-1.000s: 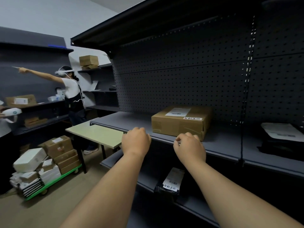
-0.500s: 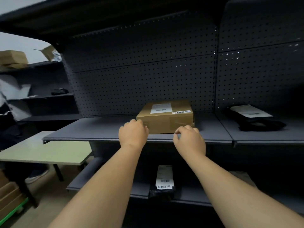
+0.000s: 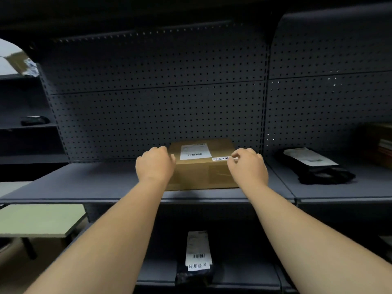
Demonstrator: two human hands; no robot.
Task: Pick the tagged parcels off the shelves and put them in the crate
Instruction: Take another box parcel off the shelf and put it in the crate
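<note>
While the brown cardboard box [image 3: 203, 166] sits flat on the middle grey shelf [image 3: 84, 183] against the pegboard, we have our left hand [image 3: 156, 164] at its left top edge, fingers curled over the corner, and our right hand [image 3: 248, 166] pinching at the small white tag [image 3: 220, 158] on its right top edge; whether either truly grips, we cannot tell

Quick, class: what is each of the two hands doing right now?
Left hand: fingers curled at the cardboard box's left edge; grip cannot be told.
Right hand: pinching at the box's right top edge.
</note>
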